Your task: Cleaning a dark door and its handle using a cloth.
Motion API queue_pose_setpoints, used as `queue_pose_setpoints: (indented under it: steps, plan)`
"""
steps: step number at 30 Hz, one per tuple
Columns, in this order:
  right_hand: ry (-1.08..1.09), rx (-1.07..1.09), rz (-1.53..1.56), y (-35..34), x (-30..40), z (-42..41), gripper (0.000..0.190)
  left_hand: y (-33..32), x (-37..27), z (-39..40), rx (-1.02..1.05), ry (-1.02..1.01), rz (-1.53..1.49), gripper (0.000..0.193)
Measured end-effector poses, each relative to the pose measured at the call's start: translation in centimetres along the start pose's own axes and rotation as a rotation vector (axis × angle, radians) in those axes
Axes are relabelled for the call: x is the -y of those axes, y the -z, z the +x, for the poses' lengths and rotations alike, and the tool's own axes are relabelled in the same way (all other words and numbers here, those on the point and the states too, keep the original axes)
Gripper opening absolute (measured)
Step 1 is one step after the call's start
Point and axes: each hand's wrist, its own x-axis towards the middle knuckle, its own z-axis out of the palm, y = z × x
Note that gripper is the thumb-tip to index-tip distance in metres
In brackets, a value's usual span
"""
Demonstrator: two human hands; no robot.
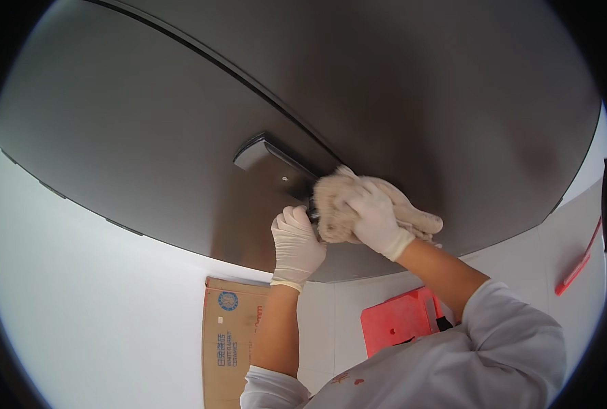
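Note:
A dark grey-brown door [129, 128] fills most of the picture, with a black seam [221, 66] running across it. Fixed beside the seam is a black and silver handle plate [255, 153], with a small keyhole [285, 179] near it. My left hand [298, 245], in a thin white glove, curls around the black door handle [313, 210], most of which is hidden. My right hand [377, 220], gloved as well, presses a fluffy beige cloth [331, 220] against the handle area and covers its lower end. The cloth's folded tail sticks out to the right.
A flattened cardboard box [226, 327] stands against the white wall [104, 307] at lower left. A red plastic stool or box [393, 319] is on the pale tiled floor [318, 317] near my body. Farther right lies a red long-handled tool [571, 278], perhaps a dustpan or broom.

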Motion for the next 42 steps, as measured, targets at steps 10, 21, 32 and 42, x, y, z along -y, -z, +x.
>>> queue_pose_setpoints:
  steps: [10, 21, 32, 42]
  plan:
    - [0.114, -0.137, 0.049, -1.5, 3.8, 7.5, 0.024, 0.1, 0.6, 0.3, -0.123, -0.136, -0.03, 0.033]
    - [0.181, -0.21, 0.029, -1.9, 5.0, 10.4, 0.031, -0.2, 0.8, -0.1, -0.009, -0.115, -0.007, 0.043]
    - [-0.003, -0.022, 0.014, -0.4, -0.3, -0.1, 0.028, 0.0, -0.3, -0.1, 0.075, 0.065, -0.016, 0.048]
    - [0.176, -0.126, 0.078, -2.0, 4.1, 8.7, 0.029, -0.2, 0.9, -0.3, -0.023, -0.11, -0.012, 0.05]
